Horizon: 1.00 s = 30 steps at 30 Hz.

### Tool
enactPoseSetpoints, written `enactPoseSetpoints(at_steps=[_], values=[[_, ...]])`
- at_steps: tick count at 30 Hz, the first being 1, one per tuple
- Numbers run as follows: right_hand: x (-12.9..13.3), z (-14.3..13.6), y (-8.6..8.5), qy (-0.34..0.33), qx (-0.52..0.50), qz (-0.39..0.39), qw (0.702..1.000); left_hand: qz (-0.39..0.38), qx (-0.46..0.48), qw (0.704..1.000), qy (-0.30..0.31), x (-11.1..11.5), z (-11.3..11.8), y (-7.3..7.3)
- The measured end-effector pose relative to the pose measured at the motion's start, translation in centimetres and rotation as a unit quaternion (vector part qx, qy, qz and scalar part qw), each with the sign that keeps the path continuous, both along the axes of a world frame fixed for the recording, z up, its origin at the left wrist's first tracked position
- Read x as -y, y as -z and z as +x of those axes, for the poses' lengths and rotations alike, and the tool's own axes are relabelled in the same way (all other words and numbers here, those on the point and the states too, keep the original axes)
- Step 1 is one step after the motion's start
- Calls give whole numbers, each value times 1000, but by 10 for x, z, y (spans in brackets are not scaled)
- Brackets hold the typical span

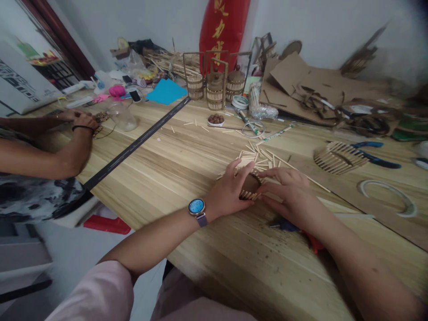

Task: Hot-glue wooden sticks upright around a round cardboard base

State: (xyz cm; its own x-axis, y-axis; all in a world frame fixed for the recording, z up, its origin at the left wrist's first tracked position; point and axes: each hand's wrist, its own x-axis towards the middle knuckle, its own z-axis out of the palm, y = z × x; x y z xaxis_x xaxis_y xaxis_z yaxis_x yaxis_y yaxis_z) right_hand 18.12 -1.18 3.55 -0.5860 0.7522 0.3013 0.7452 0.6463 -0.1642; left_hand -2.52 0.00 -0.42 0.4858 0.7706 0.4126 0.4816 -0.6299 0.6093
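A small round basket point(251, 186) with a brown base and a ring of short upright wooden sticks rests on the table between my hands. My left hand point(230, 188) curves round its left side, thumb at the near edge and fingers over the far edge. From the right, my right hand point(289, 191) grips its rim with thumb and fingertips; whether a loose stick is also between them is hidden. Just beyond lies a pile of loose short sticks point(249, 157). Farther right is a second stick ring point(339, 158), beside blue-handled pliers point(377, 156).
A white tape ring point(388, 196) lies at right. A small dish of brown beads point(216, 119) stands before several finished lidded baskets point(216, 91). Cardboard point(301, 84) is piled behind. A black strip point(140, 142) crosses the table; at left a co-worker's hands point(78, 119) handle something beaded.
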Motion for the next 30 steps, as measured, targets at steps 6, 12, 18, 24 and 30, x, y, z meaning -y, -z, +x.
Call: enactPoseSetpoints(at_steps=[6, 12, 18, 24, 30], values=[[-1, -1, 0, 5, 7, 20, 1000, -10, -2, 1000, -5, 0, 0, 0], [-1, 0, 1, 3, 8, 17, 1000, 1, -4, 1000, -6, 1, 1, -1], [-2, 0, 1, -4, 4, 11, 1000, 2, -2, 1000, -15, 2, 3, -3], [-1, 1, 2, -2, 1, 5, 1000, -15, -12, 999, -33, 4, 5, -5], [-1, 1, 3, -10, -4, 14, 1000, -29, -14, 999, -39, 5, 5, -6]])
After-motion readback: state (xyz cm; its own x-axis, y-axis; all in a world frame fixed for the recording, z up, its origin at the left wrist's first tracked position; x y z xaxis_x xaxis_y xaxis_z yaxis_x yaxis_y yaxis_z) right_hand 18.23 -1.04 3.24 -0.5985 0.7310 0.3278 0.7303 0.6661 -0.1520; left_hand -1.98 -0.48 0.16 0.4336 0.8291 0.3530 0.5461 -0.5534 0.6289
